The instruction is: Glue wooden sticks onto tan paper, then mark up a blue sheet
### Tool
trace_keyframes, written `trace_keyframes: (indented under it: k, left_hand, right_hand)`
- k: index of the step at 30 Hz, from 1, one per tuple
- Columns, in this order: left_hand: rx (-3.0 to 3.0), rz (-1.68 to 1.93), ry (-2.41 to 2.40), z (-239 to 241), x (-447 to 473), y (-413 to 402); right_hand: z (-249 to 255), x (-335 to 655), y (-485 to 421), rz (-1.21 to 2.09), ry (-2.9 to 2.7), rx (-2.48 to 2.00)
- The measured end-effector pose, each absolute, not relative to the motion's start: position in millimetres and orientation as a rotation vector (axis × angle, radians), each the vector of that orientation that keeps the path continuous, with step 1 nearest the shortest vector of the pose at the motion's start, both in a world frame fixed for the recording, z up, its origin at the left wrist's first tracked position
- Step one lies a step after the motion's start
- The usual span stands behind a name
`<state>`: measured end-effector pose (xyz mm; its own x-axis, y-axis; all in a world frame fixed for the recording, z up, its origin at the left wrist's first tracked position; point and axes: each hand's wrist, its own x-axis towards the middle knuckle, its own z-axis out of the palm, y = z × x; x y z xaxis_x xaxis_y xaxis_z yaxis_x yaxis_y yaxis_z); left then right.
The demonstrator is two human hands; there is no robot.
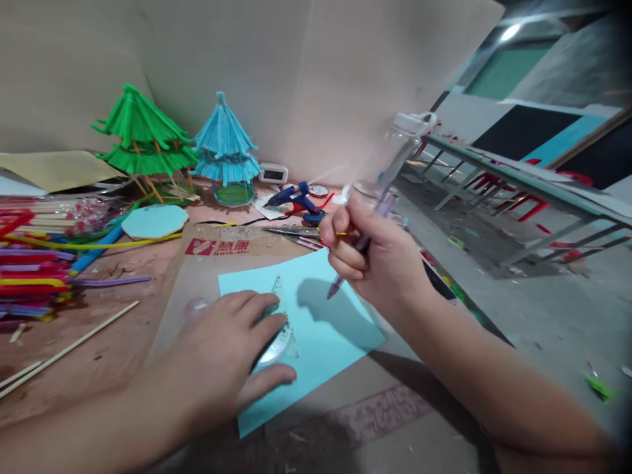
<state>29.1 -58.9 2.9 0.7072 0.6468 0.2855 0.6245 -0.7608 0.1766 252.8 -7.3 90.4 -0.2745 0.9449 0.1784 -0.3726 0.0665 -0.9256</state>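
A light blue paper sheet (326, 322) lies on a brown cardboard sheet (197, 289). My left hand (227, 355) rests flat on the sheet's left part, fingers spread, pressing down a clear plastic ruler (280, 329). My right hand (375, 257) hovers above the sheet's upper right part, fingers closed around a pale purple pen (363, 243) whose tip points down at the paper without touching it.
Green (143, 141) and blue (226, 148) model pavilions stand at the back. A blue glue gun (299, 197), scissors (291, 235), a small white clock (273, 173) and a clear bottle (395, 155) lie behind the paper. Coloured sticks (34, 263) are piled left; the table edge runs right.
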Motion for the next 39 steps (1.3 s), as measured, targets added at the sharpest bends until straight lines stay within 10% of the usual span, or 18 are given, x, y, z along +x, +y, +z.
trace_keyframes:
  k: [19,39]
  left_hand:
    - [2.979,0.556,1.014,-8.5,6.8,-58.0]
    - [3.065,0.702,0.802,-14.6,37.9,-91.7]
  right_hand:
    - [6.0,295.2,-48.0,0.204,-2.609,-1.163]
    - [6.9,289.8,-32.4,0.446,-2.578,-0.779]
